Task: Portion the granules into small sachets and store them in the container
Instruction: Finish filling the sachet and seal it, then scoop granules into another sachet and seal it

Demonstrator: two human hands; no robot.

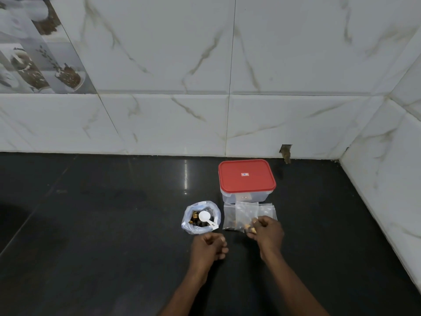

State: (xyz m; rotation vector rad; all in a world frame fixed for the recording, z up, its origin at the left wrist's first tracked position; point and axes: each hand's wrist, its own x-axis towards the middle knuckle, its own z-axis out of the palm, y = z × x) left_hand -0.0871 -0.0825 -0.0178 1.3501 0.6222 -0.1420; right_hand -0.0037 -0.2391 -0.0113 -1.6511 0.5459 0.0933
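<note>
1. Left hand [208, 246], nearest the camera: hovers or rests on the black counter [95, 236] just in front of the bag, fingers [222, 247] curled loosely inward, holding nothing. Probably waiting to steady a sachet.
2. Right hand [267, 231]: fingers bunched at the near edge of the sachets [248, 215]; they appear to pinch one, likely to peel it from the pile.
3. Sachets: clear, overlapping flat; at least three, exact count unclear. A few dark bits show inside the nearer ones.
4. One open plastic bag of granules [201, 217], left of the sachets; one white scoop [205, 218] rests in it, handle toward the hands for easy reach.
5. One container [247, 182], red lid shut, just behind the sachets. Storing not begun, I judge.
</note>
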